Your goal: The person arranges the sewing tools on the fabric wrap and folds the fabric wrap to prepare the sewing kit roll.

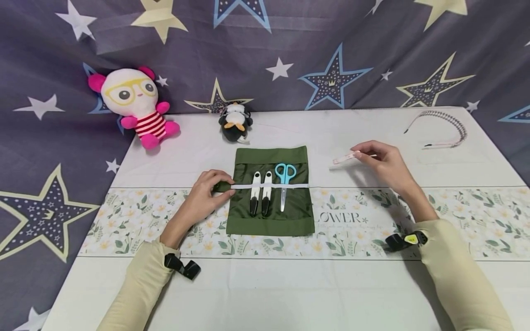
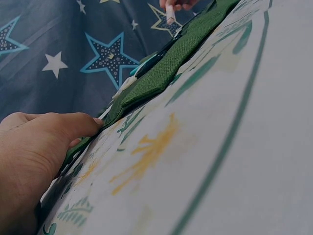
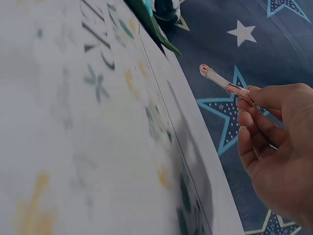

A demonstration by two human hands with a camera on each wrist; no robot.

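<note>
Mid-frame, a green organiser (image 1: 270,227) lies spread on the desk (image 1: 298,294), its white band (image 1: 298,186) apparently keeping the scissors (image 1: 283,198) and two white-and-black tools (image 1: 254,203) in line. The left hand (image 1: 202,196) pinches the organiser's left edge, perhaps steadying it; right of centre, the right hand (image 1: 386,169) pinches a slim pink-and-white item (image 1: 342,159) by one end

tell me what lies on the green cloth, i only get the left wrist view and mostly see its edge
Observer: A pale strap crosses two black-and-white tools and blue-handled scissors.
Operator: does the pale item in the right hand touch the green cloth
Observer: No, the head view shows it apart, off to the right.
Operator: anything past the far edge
Observer: Yes, a penguin toy.
</note>
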